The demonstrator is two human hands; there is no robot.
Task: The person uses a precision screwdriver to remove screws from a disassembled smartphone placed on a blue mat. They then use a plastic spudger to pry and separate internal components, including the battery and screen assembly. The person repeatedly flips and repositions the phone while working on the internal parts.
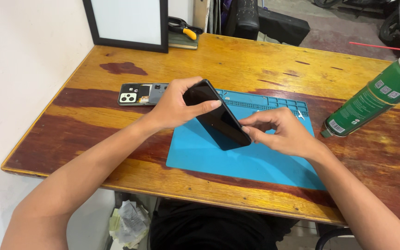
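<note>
A black smartphone is held tilted over a blue work mat, its lower corner resting near the mat. My left hand grips the phone's upper end, thumb across the dark screen. My right hand pinches the phone's lower right edge with fingertips. Whether a small tool sits between those fingers cannot be told. An opened grey phone body with camera lenses showing lies on the wooden table just behind my left hand.
A green spray can lies tilted at the right of the wooden table. A black-framed white board leans at the back left, with pliers on a pad beside it. A white wall runs along the left.
</note>
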